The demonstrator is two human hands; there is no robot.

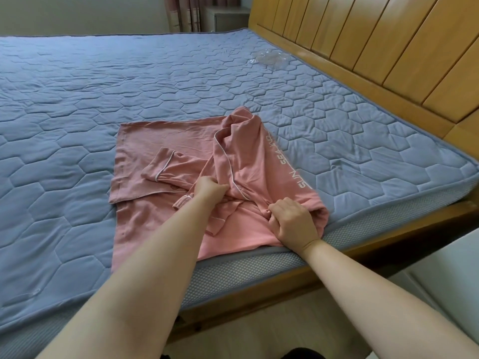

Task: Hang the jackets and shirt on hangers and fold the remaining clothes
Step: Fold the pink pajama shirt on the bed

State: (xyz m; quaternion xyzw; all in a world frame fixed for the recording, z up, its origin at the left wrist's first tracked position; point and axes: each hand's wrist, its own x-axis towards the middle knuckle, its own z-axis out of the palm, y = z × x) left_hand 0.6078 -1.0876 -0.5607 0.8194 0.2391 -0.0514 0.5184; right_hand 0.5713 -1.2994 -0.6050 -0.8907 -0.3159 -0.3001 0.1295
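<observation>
A pink pyjama top (pixel 166 141) with white piping lies spread on the blue quilted mattress (pixel 103 81), near its front edge. Its right part is bunched up, and white lettering runs down that side. A short sleeve with a piped cuff lies folded over the middle. My left hand (pixel 210 190) grips a fold of the fabric near the collar. About a hand's width to the right, my right hand (pixel 293 221) grips the bunched cloth close to the mattress edge. No hangers or other clothes are in view.
A crumpled clear plastic bag (pixel 269 58) lies at the far right of the mattress, by the wooden headboard (pixel 388 47). The wooden bed frame (pixel 363 237) runs below the mattress edge. A pale cabinet (pixel 228 19) stands beyond the bed.
</observation>
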